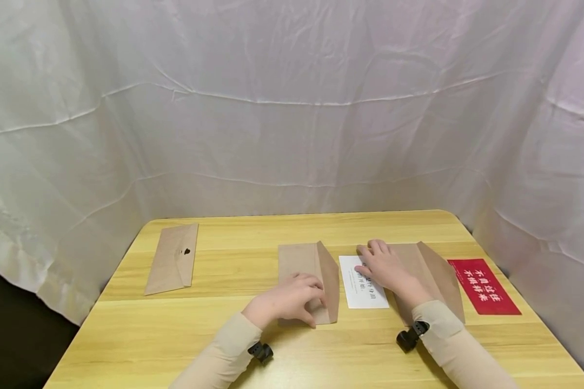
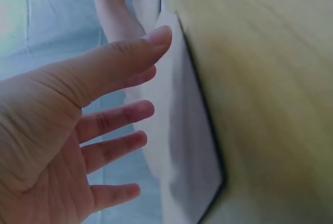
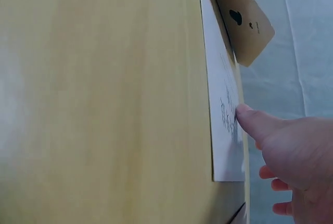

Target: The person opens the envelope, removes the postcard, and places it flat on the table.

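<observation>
A brown paper envelope (image 1: 297, 259) lies mid-table with its flap lifted on the right side. Over its lower part hovers my left hand (image 1: 289, 297), thumb and fingers spread apart around nothing in the left wrist view. A white card (image 1: 352, 289) printed with dark characters lies just right of this envelope. My right hand (image 1: 384, 267) reaches over the card's upper right edge, its thumb tip right at the card in the right wrist view. Under the right forearm lies another brown envelope (image 1: 443, 275), its flap unfolded to the right and part of its body hidden by the hand.
At the far left lies a closed brown envelope (image 1: 172, 256) with a small black mark on its flap. A red card (image 1: 486, 289) with white characters rests near the table's right edge. White curtains (image 1: 292, 135) hang behind and beside the wooden table (image 1: 233, 259).
</observation>
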`<state>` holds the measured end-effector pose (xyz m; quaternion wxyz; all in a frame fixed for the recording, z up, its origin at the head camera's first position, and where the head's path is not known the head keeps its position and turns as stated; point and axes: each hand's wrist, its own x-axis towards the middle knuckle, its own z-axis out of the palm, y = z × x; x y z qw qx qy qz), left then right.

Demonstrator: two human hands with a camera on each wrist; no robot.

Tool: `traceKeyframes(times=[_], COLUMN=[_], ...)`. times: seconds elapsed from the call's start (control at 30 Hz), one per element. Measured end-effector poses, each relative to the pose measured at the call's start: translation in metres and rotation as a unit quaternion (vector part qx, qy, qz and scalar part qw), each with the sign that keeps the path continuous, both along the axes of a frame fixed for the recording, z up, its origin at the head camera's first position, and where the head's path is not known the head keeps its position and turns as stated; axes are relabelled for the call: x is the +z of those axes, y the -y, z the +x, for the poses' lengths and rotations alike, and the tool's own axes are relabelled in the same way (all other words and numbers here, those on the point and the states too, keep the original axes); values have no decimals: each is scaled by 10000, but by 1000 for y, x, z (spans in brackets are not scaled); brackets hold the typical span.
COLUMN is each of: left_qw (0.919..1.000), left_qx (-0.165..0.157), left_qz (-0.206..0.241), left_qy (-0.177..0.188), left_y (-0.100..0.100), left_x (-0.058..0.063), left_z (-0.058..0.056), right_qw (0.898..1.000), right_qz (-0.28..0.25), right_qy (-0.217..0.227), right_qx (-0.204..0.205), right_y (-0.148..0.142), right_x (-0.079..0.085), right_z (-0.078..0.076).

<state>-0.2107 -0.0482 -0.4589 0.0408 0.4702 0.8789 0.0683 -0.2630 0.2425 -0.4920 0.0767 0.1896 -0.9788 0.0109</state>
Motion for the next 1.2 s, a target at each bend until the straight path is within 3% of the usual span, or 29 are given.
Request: traceKeyframes(times=[0.23, 0.53, 0.97, 1.2], left_qw=[9995, 9940, 9810, 9696], left_qx=[194, 513, 1307, 1880], left_qz=[134, 646, 1173, 1323], left_qy=[-199, -711, -822, -844], left_y=[8, 33, 87, 120], left_x=[13, 28, 26, 29], left_z=[-1, -3, 2, 7], right_qw=[10000, 9977, 9893, 9860], right_qz=[-42, 36, -108, -231], right_qy=[-7, -522, -1041, -1040], right_qx=[88, 424, 1015, 1280], right_y=[4, 26, 73, 93], right_x=[7, 21, 29, 29], right_z=[3, 8, 21, 27])
